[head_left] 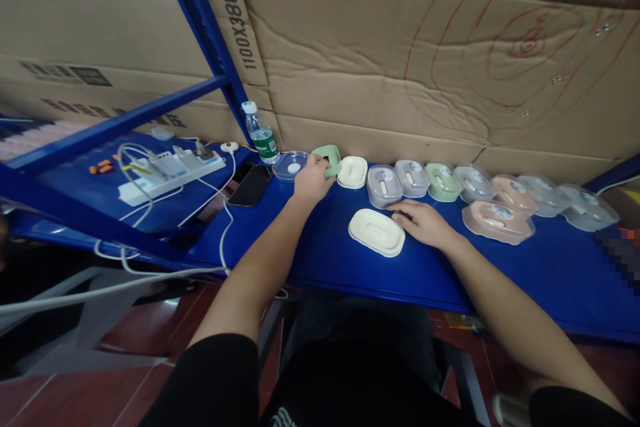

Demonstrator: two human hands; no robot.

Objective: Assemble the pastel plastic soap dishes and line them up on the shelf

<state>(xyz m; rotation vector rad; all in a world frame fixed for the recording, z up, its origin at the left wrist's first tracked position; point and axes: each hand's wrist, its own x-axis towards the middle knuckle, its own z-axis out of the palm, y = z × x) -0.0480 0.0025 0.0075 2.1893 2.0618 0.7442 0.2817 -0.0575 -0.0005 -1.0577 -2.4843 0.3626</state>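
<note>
My left hand (314, 180) has its fingers closed on a green container part (330, 159) at the back of the blue table, beside a clear lid (290, 165) with a white round spot. To the right of that sits a small cream dish (353, 172). My right hand (419, 220) rests near the right edge of a larger cream tray (377, 232), its fingers apart and holding nothing. Just behind its fingertips stands a grey lidded container (385, 187). Whether the fingertips touch it I cannot tell.
Several lidded containers, including a green one (444, 181) and a pink one (499, 221), line the back right. At the left are a water bottle (262, 137), a black phone (251, 185), a power strip (173, 173) with cables, and a blue metal frame (120, 121).
</note>
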